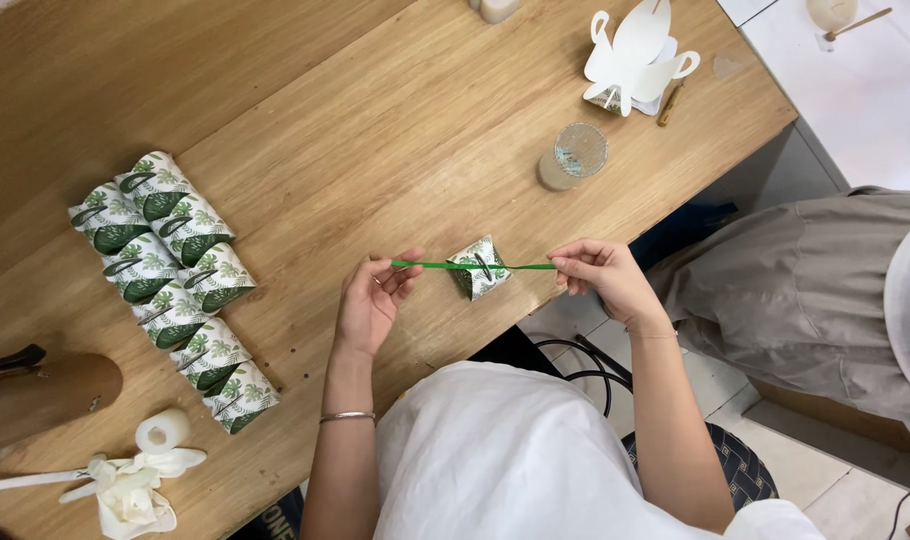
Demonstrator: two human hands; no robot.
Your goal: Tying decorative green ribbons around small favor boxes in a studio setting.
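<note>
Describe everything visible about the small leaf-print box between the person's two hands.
The small leaf-print box looks like folded paper or card, white with green leaf patterns, pillow-shaped with pinched ends. It sits tilted near the edge of the wooden table. A thin green ribbon runs straight across its top, pulled taut between the left hand and the right hand, each pinching one end. A short dark mark crosses its upper face; what it is cannot be told.

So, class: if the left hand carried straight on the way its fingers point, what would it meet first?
Probably the small leaf-print box: the left hand pinches the green ribbon, fingers aimed along it toward the box. Height is unclear.
</note>
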